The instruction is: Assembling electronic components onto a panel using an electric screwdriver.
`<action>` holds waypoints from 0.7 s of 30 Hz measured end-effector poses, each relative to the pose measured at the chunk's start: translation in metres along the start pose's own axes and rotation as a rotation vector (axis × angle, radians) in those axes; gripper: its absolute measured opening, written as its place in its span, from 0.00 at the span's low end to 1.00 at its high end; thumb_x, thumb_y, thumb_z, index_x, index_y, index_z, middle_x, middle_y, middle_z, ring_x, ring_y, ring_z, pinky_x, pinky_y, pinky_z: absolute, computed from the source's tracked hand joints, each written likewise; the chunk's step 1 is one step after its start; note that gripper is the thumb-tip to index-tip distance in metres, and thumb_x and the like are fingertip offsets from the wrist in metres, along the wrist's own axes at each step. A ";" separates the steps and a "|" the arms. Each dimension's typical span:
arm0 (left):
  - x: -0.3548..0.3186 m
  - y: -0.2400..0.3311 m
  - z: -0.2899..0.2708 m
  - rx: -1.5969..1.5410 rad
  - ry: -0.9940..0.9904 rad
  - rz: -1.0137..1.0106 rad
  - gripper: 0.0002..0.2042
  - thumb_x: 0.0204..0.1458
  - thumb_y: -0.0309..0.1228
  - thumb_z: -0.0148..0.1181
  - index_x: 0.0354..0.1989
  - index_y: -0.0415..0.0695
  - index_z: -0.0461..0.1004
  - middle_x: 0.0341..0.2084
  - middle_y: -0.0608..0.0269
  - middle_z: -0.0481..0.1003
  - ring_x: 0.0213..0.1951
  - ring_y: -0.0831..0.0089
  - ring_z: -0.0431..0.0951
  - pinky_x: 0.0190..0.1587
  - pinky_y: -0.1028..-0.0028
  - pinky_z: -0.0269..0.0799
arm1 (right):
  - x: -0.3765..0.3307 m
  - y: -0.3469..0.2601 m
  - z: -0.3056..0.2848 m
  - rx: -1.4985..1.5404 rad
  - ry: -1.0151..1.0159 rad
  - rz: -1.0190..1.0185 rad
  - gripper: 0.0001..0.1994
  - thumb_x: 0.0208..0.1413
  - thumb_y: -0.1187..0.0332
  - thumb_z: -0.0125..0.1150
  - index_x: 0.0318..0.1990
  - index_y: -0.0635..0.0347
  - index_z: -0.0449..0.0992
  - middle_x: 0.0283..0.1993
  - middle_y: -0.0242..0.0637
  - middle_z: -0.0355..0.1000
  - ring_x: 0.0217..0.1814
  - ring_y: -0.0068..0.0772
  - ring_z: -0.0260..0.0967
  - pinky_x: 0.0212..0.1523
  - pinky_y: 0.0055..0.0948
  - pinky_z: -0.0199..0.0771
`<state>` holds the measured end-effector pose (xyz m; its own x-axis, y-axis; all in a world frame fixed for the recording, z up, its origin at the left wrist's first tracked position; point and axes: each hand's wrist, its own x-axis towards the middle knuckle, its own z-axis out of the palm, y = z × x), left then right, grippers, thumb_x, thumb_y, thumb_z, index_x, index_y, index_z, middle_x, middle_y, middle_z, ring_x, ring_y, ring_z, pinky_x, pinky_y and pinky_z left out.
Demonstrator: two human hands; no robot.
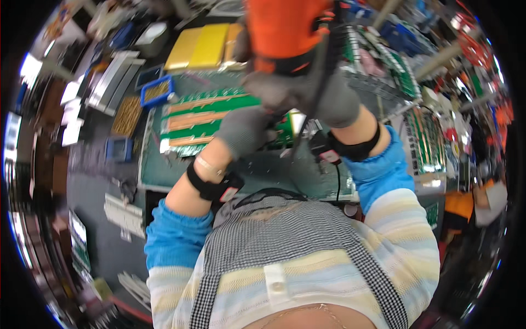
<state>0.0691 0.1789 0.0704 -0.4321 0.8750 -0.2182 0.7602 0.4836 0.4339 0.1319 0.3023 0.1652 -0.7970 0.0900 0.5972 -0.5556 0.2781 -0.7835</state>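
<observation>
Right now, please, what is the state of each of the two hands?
Left hand: cannot be told, too blurred.
Right hand: closed, holding the orange power tool.

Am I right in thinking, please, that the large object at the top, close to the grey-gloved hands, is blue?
Not quite: the large object is orange with dark parts, not blue, as the head view shows. It is at the top, close to the grey-gloved left hand and right hand.

The left hand (242, 130) and right hand (331, 104) wear plain grey knit gloves (342, 109); the blurred, bulky tool (287, 30) above them looks orange and black. Beside the left, a flat green panel (192, 132) bears tan stripes; below both, the cloth apron (285, 233) is black-and-white checked.
</observation>
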 end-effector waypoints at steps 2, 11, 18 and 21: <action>-0.003 0.004 -0.003 -0.011 -0.042 -0.103 0.13 0.43 0.37 0.60 0.38 0.50 0.76 0.31 0.57 0.76 0.36 0.59 0.77 0.37 0.64 0.71 | 0.003 -0.002 0.005 -0.131 0.018 -0.044 0.19 0.36 0.66 0.69 0.38 0.58 0.72 0.27 0.30 0.73 0.29 0.23 0.71 0.31 0.26 0.71; -0.003 0.004 -0.003 -0.122 -0.015 -0.033 0.13 0.44 0.37 0.61 0.38 0.50 0.74 0.32 0.59 0.75 0.39 0.61 0.76 0.40 0.65 0.70 | -0.004 -0.007 -0.004 -0.094 0.007 -0.258 0.27 0.38 0.81 0.62 0.50 0.61 0.62 0.38 0.41 0.70 0.30 0.27 0.71 0.32 0.23 0.72; -0.004 0.001 0.000 -0.128 0.082 -0.011 0.13 0.42 0.37 0.62 0.37 0.51 0.75 0.32 0.60 0.75 0.38 0.62 0.76 0.40 0.66 0.70 | -0.028 -0.021 -0.032 0.223 0.096 -0.129 0.16 0.48 0.69 0.45 0.45 0.66 0.62 0.36 0.46 0.66 0.31 0.34 0.64 0.32 0.32 0.68; 0.000 0.000 0.001 -0.143 0.011 0.028 0.14 0.40 0.33 0.64 0.37 0.48 0.74 0.30 0.60 0.74 0.35 0.62 0.75 0.37 0.68 0.70 | -0.037 -0.026 -0.050 0.299 0.213 -0.123 0.25 0.48 0.65 0.46 0.54 0.66 0.58 0.34 0.47 0.66 0.31 0.34 0.63 0.32 0.31 0.67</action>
<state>0.0693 0.1786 0.0697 -0.4176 0.8875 -0.1949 0.6952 0.4502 0.5603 0.1882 0.3395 0.1721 -0.6710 0.2787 0.6871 -0.7133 0.0106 -0.7008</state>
